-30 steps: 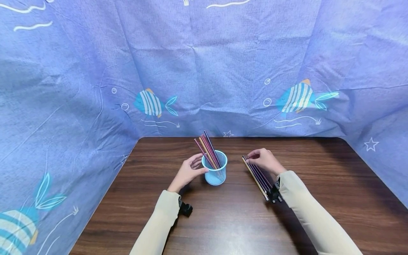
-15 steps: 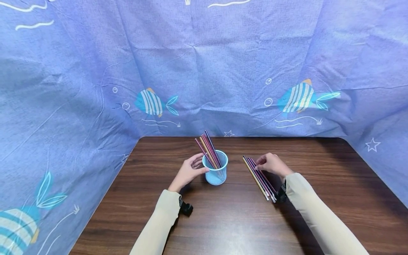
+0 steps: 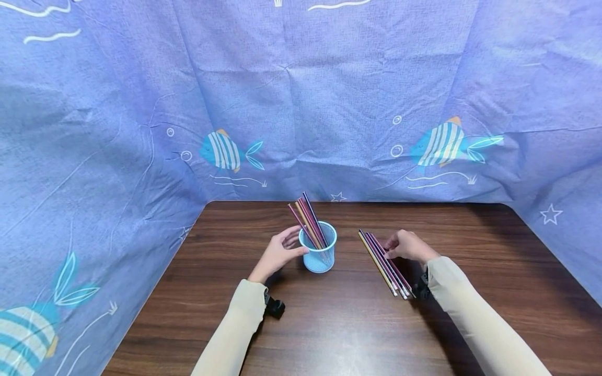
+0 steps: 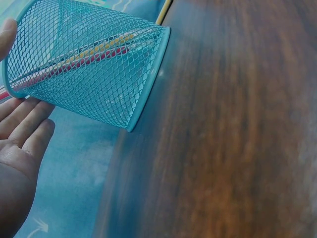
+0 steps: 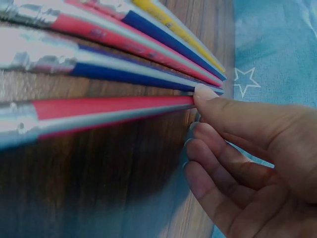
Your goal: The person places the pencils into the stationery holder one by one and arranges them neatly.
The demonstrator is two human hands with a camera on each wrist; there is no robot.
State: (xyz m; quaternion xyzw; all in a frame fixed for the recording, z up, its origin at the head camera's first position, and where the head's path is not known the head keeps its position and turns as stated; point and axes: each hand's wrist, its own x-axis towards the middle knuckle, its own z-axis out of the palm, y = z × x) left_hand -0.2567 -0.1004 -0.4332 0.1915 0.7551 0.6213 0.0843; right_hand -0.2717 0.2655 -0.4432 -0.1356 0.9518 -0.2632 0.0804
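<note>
My left hand (image 3: pixel 276 255) holds the light blue mesh pencil cup (image 3: pixel 317 264) near its rim, thumb on the near side and fingers at the left. Several pencils (image 3: pixel 301 215) lean leftward inside the cup. In the left wrist view the cup (image 4: pixel 106 94) shows yellow and red pencils through its mesh. To the right, my right hand (image 3: pixel 408 246) is at the row of pencils on the table. The right wrist view has its thumb and fingers pinching the far end of a red striped pencil (image 5: pixel 114 113). The fingertips behind that pencil are partly hidden.
Beside the red pencil lie several others, including a blue pencil (image 5: pixel 129 73) and a yellow pencil (image 5: pixel 178 29), their eraser ends toward me. The brown wooden table (image 3: pixel 329 324) ends at a blue fish-print cloth (image 3: pixel 338 104) behind and at the left.
My right hand has shifted right and slightly toward me along the pencils, and the rightmost red pencil now lies a little apart from the row. The left hand and cup have stayed put.
</note>
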